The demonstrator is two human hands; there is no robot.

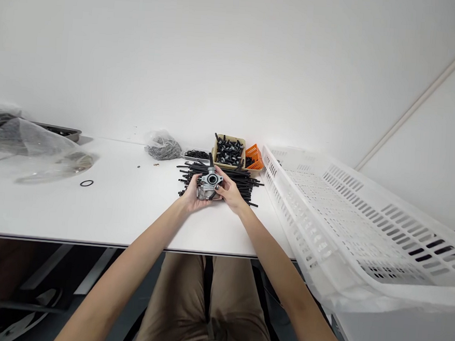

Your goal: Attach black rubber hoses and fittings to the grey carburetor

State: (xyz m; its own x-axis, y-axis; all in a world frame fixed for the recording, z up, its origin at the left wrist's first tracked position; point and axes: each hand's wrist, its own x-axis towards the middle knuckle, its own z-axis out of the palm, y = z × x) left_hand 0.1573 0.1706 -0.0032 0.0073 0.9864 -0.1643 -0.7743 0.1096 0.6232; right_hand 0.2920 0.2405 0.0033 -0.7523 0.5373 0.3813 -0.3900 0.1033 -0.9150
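Note:
A small grey metal carburetor-like part [209, 184] sits between both my hands, just above the white table [123, 210]. My left hand [192, 195] cups it from the left and below, fingers wrapped round it. My right hand [229, 190] grips its right side with fingers curled; a short black tube sticks up from the part. Right behind it lies a pile of black tubes [236, 181].
A tan box of black parts [229, 151] and an orange basket [255, 156] stand behind the pile. A large white slotted crate [349, 215] fills the right. Clear plastic bags [30, 146], a bag of small metal parts [163, 146] and a black ring [87, 183] lie to the left.

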